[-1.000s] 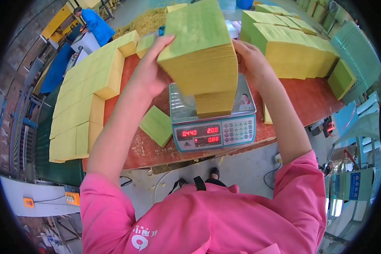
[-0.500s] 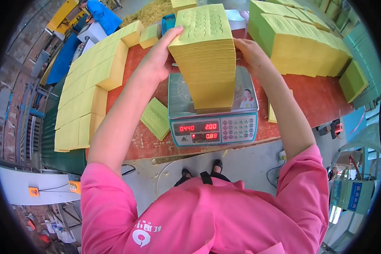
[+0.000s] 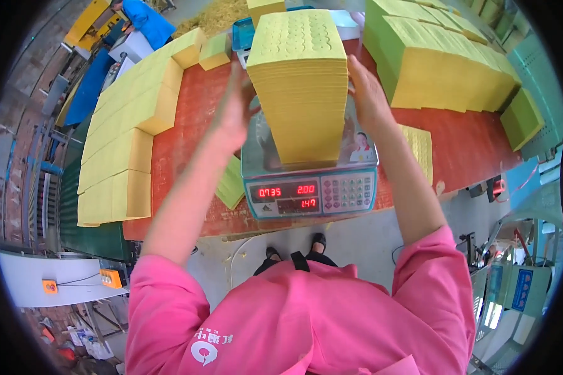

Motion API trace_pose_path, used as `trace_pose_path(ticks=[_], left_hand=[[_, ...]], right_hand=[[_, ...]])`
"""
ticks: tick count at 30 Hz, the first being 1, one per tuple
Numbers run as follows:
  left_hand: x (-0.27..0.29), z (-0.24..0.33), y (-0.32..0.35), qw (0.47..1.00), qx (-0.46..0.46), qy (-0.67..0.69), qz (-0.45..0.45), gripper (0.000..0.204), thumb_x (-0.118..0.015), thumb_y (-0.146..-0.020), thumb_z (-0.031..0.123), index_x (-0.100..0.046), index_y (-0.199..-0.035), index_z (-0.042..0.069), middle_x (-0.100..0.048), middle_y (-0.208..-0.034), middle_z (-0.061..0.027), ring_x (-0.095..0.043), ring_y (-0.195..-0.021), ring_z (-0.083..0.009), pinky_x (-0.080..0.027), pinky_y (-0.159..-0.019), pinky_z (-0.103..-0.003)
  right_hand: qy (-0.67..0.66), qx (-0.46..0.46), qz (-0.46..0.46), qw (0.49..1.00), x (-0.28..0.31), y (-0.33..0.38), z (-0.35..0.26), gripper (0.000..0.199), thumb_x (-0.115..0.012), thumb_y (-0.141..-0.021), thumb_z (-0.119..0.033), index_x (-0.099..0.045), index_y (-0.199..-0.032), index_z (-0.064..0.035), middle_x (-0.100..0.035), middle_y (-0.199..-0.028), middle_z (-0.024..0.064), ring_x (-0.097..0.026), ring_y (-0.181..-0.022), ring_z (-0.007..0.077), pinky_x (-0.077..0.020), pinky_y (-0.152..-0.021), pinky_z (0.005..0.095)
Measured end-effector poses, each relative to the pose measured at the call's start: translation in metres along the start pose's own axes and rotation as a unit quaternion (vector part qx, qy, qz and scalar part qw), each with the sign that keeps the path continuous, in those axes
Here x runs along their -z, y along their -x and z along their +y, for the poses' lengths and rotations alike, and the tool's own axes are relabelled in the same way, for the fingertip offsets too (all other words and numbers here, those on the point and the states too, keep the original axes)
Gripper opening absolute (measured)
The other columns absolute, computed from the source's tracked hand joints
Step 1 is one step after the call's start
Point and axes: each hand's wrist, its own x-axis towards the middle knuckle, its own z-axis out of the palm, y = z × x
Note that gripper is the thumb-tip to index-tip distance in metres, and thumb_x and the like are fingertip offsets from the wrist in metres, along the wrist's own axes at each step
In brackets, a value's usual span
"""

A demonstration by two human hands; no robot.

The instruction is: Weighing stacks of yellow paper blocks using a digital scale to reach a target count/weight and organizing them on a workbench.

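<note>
A tall stack of yellow paper sheets (image 3: 303, 106) with rows of curved cut marks on top stands upright on the plate of a digital scale (image 3: 311, 192). The scale's red digits are lit. My left hand (image 3: 234, 107), slightly blurred, is open beside the stack's left face, with a narrow gap showing. On the opposite side, my right hand (image 3: 369, 95) is open with its fingers stretched along the right face; whether the fingertips touch it is hard to tell. Partly behind my left forearm lies a thin yellow pad (image 3: 230, 184). Another yellow pad (image 3: 419, 150) shows past my right forearm.
Rows of yellow paper stacks (image 3: 122, 134) line the red table's left side. More stacks (image 3: 450, 69) fill the far right, with a single block (image 3: 522, 120) at the right edge. A teal tray (image 3: 243, 34) sits behind the scale. A person in blue (image 3: 147, 24) bends at a machine far left.
My left hand has let go of the stack's top left corner and moved down and outward. My right hand's fingers have straightened. The scale's lit digits have changed.
</note>
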Motion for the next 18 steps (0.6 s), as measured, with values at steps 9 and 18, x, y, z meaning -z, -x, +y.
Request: trace_pose_path(ticks=[9, 18], left_hand=[[-0.019, -0.048, -0.019, 0.99, -0.054, 0.13, -0.008, 0.055, -0.057, -0.096, 0.032, -0.043, -0.141, 0.004, -0.056, -0.129, -0.0092, -0.058, -0.109, -0.0158, -0.051, -0.086, -0.03], [0.091, -0.046, 0.078, 0.974, -0.107, 0.074, 0.187, 0.069, -0.041, -0.101, 0.05, -0.034, -0.146, -0.001, -0.042, -0.147, -0.0178, -0.045, -0.132, -0.032, -0.041, -0.105, -0.043]], right_hand=[[-0.115, -0.123, -0.009, 0.986, -0.036, -0.004, 0.008, 0.062, -0.038, -0.101, -0.052, -0.041, -0.146, -0.0086, -0.05, -0.139, 0.0068, -0.048, -0.122, 0.0166, -0.0393, -0.101, 0.0303], [-0.089, 0.014, 0.005, 0.996, 0.048, 0.099, 0.008, 0.048, -0.043, -0.102, -0.031, -0.049, -0.137, 0.0005, -0.057, -0.13, 0.0144, -0.06, -0.113, 0.0241, -0.0445, -0.098, 0.0369]])
